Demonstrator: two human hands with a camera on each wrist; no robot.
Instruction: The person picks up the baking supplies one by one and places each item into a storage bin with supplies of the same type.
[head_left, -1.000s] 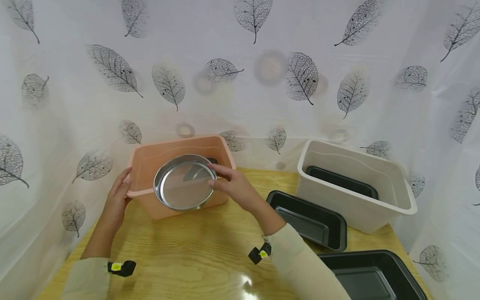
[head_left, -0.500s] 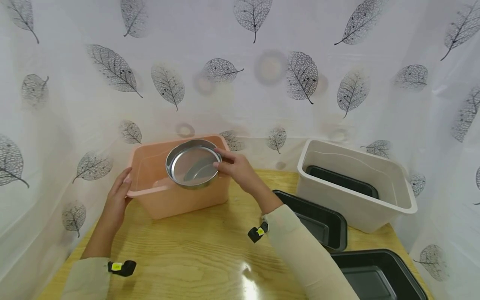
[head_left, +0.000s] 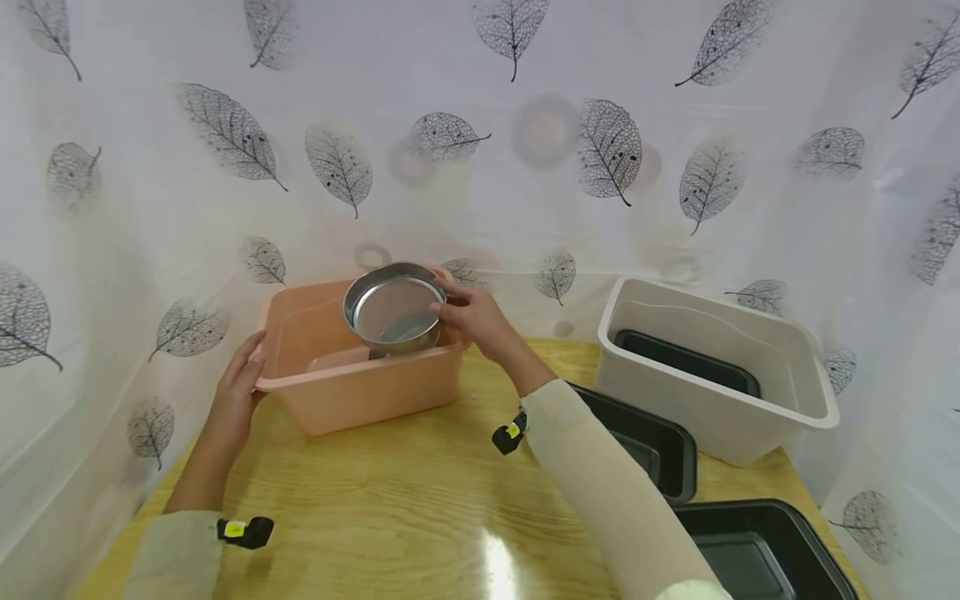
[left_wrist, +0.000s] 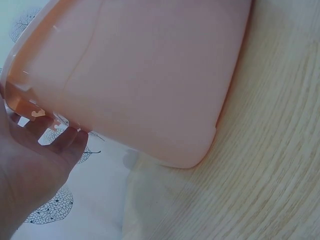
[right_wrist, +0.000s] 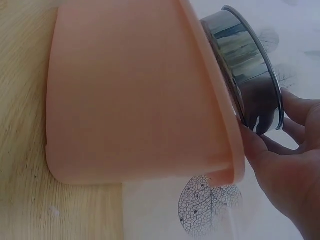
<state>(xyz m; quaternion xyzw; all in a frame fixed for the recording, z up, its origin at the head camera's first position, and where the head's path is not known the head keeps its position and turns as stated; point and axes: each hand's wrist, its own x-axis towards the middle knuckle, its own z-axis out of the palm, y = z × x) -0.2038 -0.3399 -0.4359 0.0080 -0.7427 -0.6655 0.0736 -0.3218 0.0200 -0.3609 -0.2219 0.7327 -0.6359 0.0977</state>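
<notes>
A round silver cake pan (head_left: 397,310) is tilted over the right part of a peach plastic bin (head_left: 367,398). My right hand (head_left: 480,323) pinches the pan's right edge between thumb and fingers; in the right wrist view the pan (right_wrist: 245,60) sits right at the bin's rim. At the bin's left end, my left hand (head_left: 238,383) grips the rim, with fingers (left_wrist: 65,140) curled under it in the left wrist view. Part of a dark item (head_left: 377,354) shows inside the bin beneath the pan, mostly hidden.
A light grey bin (head_left: 697,408) stands at the right with a black loaf pan (head_left: 686,362) inside. Two black baking pans, one (head_left: 675,458) behind my right forearm and another (head_left: 795,521) nearer, lie on the wooden table (head_left: 360,508). A leaf-print curtain (head_left: 480,208) hangs behind.
My right hand has carried the cake pan away from me and slightly right, from in front of the bin's near side to over its opening. The left hand keeps its grip on the rim.
</notes>
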